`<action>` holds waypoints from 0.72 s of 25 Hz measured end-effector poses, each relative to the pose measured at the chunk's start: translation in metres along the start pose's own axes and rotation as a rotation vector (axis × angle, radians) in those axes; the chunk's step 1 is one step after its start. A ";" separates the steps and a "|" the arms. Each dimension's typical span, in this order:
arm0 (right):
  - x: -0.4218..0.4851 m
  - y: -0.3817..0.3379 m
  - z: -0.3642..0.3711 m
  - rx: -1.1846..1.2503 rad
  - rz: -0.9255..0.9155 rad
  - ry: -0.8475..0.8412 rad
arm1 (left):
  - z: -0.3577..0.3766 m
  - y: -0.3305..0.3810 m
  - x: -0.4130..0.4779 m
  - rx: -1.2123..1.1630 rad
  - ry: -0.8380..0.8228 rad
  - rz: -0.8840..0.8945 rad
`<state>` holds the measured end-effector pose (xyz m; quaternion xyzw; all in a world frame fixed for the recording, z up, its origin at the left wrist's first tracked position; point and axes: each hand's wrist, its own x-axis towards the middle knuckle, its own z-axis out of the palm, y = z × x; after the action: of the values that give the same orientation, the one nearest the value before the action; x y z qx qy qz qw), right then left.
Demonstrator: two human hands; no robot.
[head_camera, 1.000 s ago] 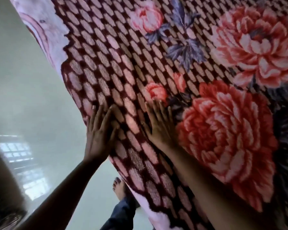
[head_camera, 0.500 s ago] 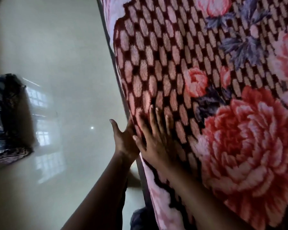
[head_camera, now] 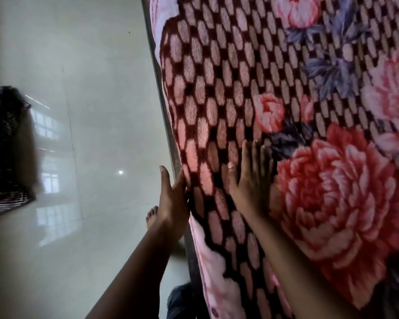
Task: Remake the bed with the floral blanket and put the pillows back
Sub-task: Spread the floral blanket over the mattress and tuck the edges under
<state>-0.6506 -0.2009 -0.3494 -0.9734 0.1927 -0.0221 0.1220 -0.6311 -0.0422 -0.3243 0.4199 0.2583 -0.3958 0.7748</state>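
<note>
The floral blanket (head_camera: 274, 93), dark maroon with pink ovals and big red and pink flowers, lies spread over the bed and fills the right of the view. Its pale pink border runs along the bed's left edge (head_camera: 161, 88). My right hand (head_camera: 251, 178) lies flat on the blanket, fingers apart, beside a large red flower. My left hand (head_camera: 173, 194) presses against the side of the bed edge, with its fingers hidden under or behind the blanket's border. No pillow is clearly in view.
A glossy pale tiled floor (head_camera: 83, 134) lies left of the bed, with window reflections on it. A dark striped and checked bundle of fabric (head_camera: 5, 153) sits at the far left. My bare foot (head_camera: 152, 215) stands on the floor next to the bed.
The view swung right along the bed edge. My left hand slid off the blanket's top to the side of the bed edge. My right hand stayed flat on the blanket.
</note>
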 end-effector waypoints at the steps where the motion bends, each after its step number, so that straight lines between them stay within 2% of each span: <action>1: -0.010 -0.009 0.001 -0.025 -0.009 0.000 | 0.000 0.004 0.006 -0.038 -0.034 -0.039; 4: -0.033 -0.033 -0.001 -0.087 -0.083 -0.037 | 0.004 0.010 0.020 -0.145 -0.065 -0.067; 6: -0.042 -0.042 -0.002 -0.093 -0.180 -0.062 | 0.004 0.011 0.023 -0.120 -0.044 -0.102; 8: -0.045 -0.041 -0.005 0.007 -0.265 -0.079 | -0.002 0.018 0.023 0.021 0.029 -0.128; 10: -0.037 -0.034 -0.013 0.210 -0.248 -0.071 | -0.008 0.032 0.020 0.240 0.157 -0.085; 12: -0.032 -0.032 -0.020 0.394 -0.163 -0.008 | -0.012 0.048 0.010 0.467 0.290 0.054; 13: -0.029 -0.032 -0.020 0.454 -0.123 0.044 | -0.015 0.056 0.002 0.594 0.324 0.187; 15: -0.014 -0.035 -0.020 0.521 -0.034 0.147 | -0.012 0.077 -0.007 0.893 0.226 0.457; 18: 0.022 -0.035 -0.021 0.512 0.061 0.230 | 0.007 0.111 0.015 1.413 -0.055 0.755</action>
<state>-0.6192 -0.1830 -0.3208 -0.8957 0.2226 -0.1769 0.3418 -0.5306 -0.0174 -0.2822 0.8603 -0.2322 -0.1871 0.4134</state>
